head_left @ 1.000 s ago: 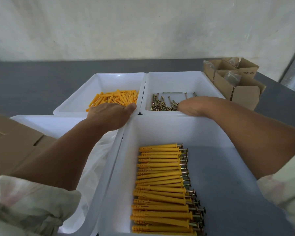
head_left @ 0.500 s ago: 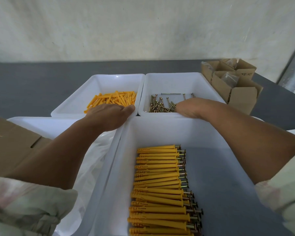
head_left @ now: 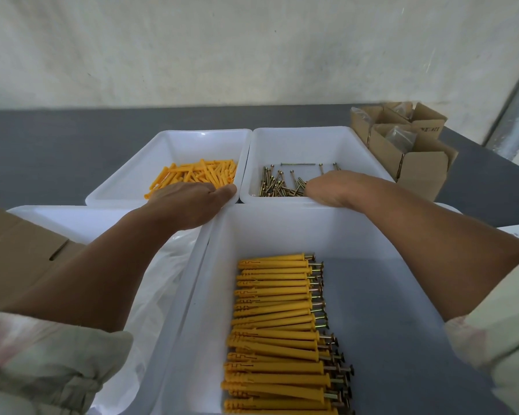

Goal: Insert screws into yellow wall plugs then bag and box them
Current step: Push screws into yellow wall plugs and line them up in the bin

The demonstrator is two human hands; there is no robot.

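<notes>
The loose yellow wall plugs (head_left: 198, 174) were lying in the white tray at 11 o'clock (head_left: 174, 136). The fingers of the left hand (head_left: 189, 202) were lowered over the near rim of this tray onto the near edge of the pile. The fingertips were hidden behind the back of the hand, so it could not be told whether a plug was grasped. Only the thumb was seen, laid along the rim toward 3 o'clock. The screws (head_left: 279, 187) were heaped in the neighbouring tray at 1 o'clock (head_left: 306, 133). The right hand (head_left: 333, 187) was bent at the wrist over its near rim, with the fingers turned down into the heap and out of sight; their hold also could not be judged. Both forearms were stretched forward, the right one across the far corner of the large near tray (head_left: 282, 229). There the assembled plugs (head_left: 276, 324) were laid in a row, with the screw heads toward 3 o'clock. Cardboard boxes (head_left: 414, 166) were standing open at 2 o'clock, and a clear plastic bag (head_left: 162, 280) was lying at 8 o'clock.
</notes>
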